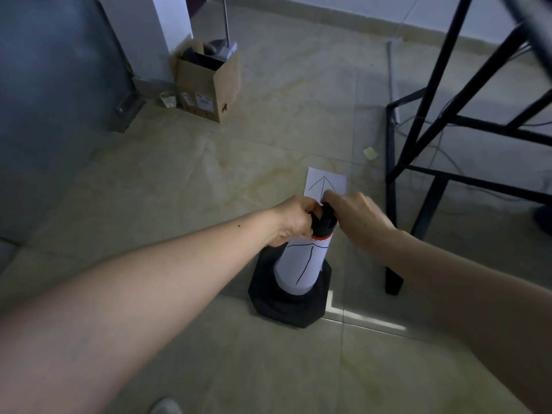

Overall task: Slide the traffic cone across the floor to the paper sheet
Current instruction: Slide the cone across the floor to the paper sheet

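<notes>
A traffic cone (300,265) stands upright on the tiled floor, with a white wrapped body marked by a black line, a thin orange ring, a black top knob and a wide black base. My left hand (294,221) grips the knob from the left and my right hand (357,218) grips it from the right. Just beyond the cone lies a white paper sheet (325,182) with a drawn arrow pointing away from me. Its near end is hidden behind my hands and the cone top.
A black metal frame (391,186) stands close on the right, one foot beside the cone's base. An open cardboard box (209,85) sits at the far left by a grey cabinet (59,100). A yellow sticky note (370,153) lies near the frame.
</notes>
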